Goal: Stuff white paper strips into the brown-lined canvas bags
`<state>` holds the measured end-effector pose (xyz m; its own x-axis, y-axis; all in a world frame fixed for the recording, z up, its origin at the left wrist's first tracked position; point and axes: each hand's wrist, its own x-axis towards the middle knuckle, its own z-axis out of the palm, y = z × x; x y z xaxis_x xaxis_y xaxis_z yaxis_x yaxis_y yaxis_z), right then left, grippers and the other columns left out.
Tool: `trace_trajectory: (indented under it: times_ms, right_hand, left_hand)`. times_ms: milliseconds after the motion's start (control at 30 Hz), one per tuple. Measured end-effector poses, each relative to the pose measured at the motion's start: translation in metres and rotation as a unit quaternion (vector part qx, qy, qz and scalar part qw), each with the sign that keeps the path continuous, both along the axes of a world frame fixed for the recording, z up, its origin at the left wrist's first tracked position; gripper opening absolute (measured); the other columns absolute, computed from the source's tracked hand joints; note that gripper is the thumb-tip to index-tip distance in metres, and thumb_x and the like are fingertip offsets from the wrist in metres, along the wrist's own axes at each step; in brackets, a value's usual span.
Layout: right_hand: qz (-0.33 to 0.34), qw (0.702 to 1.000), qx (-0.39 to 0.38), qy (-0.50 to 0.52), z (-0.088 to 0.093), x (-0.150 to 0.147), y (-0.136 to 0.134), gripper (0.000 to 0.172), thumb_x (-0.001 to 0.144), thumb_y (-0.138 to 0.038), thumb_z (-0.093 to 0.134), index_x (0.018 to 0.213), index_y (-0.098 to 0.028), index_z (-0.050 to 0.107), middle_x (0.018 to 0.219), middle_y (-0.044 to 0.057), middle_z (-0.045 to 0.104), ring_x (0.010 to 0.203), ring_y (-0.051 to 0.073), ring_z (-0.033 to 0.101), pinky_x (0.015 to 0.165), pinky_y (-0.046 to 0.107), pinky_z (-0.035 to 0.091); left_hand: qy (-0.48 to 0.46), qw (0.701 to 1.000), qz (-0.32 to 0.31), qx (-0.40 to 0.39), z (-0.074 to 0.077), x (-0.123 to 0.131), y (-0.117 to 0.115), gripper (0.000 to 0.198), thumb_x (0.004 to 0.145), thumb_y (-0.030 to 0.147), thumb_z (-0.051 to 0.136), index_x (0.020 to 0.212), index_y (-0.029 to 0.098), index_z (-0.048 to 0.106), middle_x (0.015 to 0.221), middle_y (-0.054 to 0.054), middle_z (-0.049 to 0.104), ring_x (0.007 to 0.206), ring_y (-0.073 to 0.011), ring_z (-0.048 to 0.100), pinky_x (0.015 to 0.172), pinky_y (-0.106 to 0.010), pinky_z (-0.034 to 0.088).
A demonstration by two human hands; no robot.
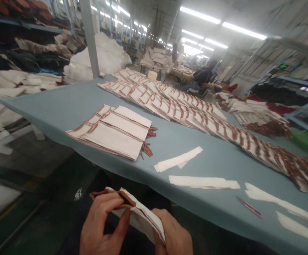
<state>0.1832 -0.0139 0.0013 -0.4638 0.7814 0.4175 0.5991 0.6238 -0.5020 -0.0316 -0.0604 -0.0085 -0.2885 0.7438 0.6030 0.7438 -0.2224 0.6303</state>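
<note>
Off the near edge of the table, a folded white fabric piece with brown trim [144,219] is held between both hands. My left hand [103,223] pinches its brown-edged end between thumb and fingers. Wrapped round the opposite end is my right hand [172,232], its thumb side toward the cloth and its fingertips partly hidden. On the table just beyond lies a stack of similar white pieces [122,131] with brown edging, brown straps poking out on its right.
White strips [204,182] and a pink slim tool [250,207], perhaps tweezers, lie on the blue-green table [63,99]. Long overlapping rows of white and brown pieces [170,102] run along its far side. A metal post [89,39] stands at the back left; a person [203,76] is farther off.
</note>
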Motion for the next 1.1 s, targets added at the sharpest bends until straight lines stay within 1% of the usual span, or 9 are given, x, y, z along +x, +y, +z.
trace_trajectory:
  times_ms: [133, 233, 367, 467, 567, 667, 767, 933, 1100]
  right_hand:
    - [0.087, 0.994, 0.009, -0.066, 0.002, 0.004, 0.007, 0.018, 0.106, -0.020, 0.054, 0.117, -0.026, 0.066, 0.094, 0.005, 0.081, 0.075, 0.026, 0.079, 0.064, 0.034, 0.055]
    - [0.100, 0.986, -0.022, -0.129, 0.003, 0.008, 0.004, 0.032, 0.089, -0.006, 0.062, 0.114, -0.025, 0.066, 0.097, 0.005, 0.082, 0.079, 0.029, 0.077, 0.066, 0.037, 0.053]
    - [0.148, 0.973, -0.140, -0.113, 0.006, 0.015, -0.008, 0.040, 0.088, -0.011, 0.077, 0.124, -0.024, 0.066, 0.110, 0.005, 0.083, 0.090, 0.027, 0.078, 0.075, 0.036, 0.056]
    - [0.140, 0.961, -0.236, -0.040, 0.012, 0.015, -0.020, 0.050, 0.084, -0.016, 0.087, 0.128, -0.028, 0.066, 0.117, 0.002, 0.081, 0.104, 0.025, 0.077, 0.090, 0.032, 0.057]
    - [0.070, 0.940, -0.333, 0.029, 0.024, 0.006, -0.025, 0.043, 0.083, -0.014, 0.087, 0.119, -0.031, 0.070, 0.117, -0.001, 0.077, 0.112, 0.022, 0.073, 0.100, 0.029, 0.052]
    - [0.016, 0.898, -0.434, 0.074, 0.038, -0.006, -0.019, 0.022, 0.086, -0.019, 0.084, 0.102, -0.028, 0.072, 0.104, -0.002, 0.072, 0.100, 0.019, 0.068, 0.092, 0.028, 0.051]
    - [0.038, 0.851, -0.511, 0.119, 0.045, -0.014, -0.007, 0.011, 0.090, -0.028, 0.081, 0.092, -0.024, 0.071, 0.090, -0.002, 0.066, 0.085, 0.017, 0.060, 0.078, 0.028, 0.048]
    - [0.081, 0.787, -0.577, 0.204, 0.042, -0.017, 0.008, 0.026, 0.092, -0.043, 0.077, 0.085, -0.022, 0.064, 0.076, -0.004, 0.058, 0.071, 0.015, 0.049, 0.066, 0.028, 0.038]
    - [0.097, 0.755, -0.604, 0.235, 0.044, -0.016, 0.016, 0.045, 0.091, -0.060, 0.080, 0.082, -0.022, 0.057, 0.073, -0.006, 0.051, 0.068, 0.013, 0.042, 0.065, 0.027, 0.036]
  left_hand:
    - [-0.073, 0.986, -0.084, -0.126, 0.019, 0.001, -0.011, 0.017, 0.101, 0.029, 0.071, 0.117, 0.027, 0.077, 0.111, -0.005, 0.087, 0.101, -0.0238, 0.083, 0.099, -0.028, 0.066]
    - [-0.163, 0.943, -0.050, -0.284, 0.026, -0.007, -0.028, 0.035, 0.097, 0.048, 0.073, 0.122, 0.027, 0.085, 0.121, -0.008, 0.088, 0.112, -0.0310, 0.083, 0.105, -0.034, 0.066]
    - [-0.230, 0.880, -0.091, -0.405, 0.029, -0.017, -0.040, 0.039, 0.092, 0.057, 0.074, 0.108, 0.026, 0.091, 0.112, -0.007, 0.090, 0.105, -0.0329, 0.083, 0.094, -0.035, 0.069]
    - [-0.254, 0.873, -0.082, -0.407, 0.042, -0.008, -0.034, 0.027, 0.089, 0.048, 0.072, 0.090, 0.026, 0.089, 0.095, -0.005, 0.088, 0.091, -0.0288, 0.080, 0.082, -0.030, 0.064]
    - [-0.280, 0.859, -0.091, -0.418, 0.062, 0.007, -0.022, 0.021, 0.084, 0.038, 0.067, 0.078, 0.027, 0.084, 0.078, 0.000, 0.082, 0.077, -0.0231, 0.074, 0.072, -0.026, 0.057]
    - [-0.291, 0.847, -0.093, -0.434, 0.076, 0.015, -0.017, 0.021, 0.082, 0.038, 0.067, 0.070, 0.028, 0.080, 0.071, 0.002, 0.079, 0.071, -0.0206, 0.070, 0.070, -0.025, 0.053]
    - [-0.277, 0.848, -0.086, -0.443, 0.080, 0.014, -0.018, 0.025, 0.084, 0.044, 0.070, 0.069, 0.028, 0.080, 0.069, 0.002, 0.079, 0.071, -0.0205, 0.070, 0.074, -0.027, 0.051]
    - [-0.282, 0.853, -0.091, -0.429, 0.081, 0.015, -0.016, 0.030, 0.088, 0.047, 0.069, 0.070, 0.027, 0.082, 0.069, 0.003, 0.080, 0.071, -0.0199, 0.070, 0.073, -0.027, 0.049]
    - [-0.310, 0.857, -0.132, -0.389, 0.086, 0.019, -0.004, 0.032, 0.090, 0.042, 0.066, 0.067, 0.027, 0.083, 0.065, 0.002, 0.077, 0.065, -0.0184, 0.067, 0.066, -0.025, 0.051]
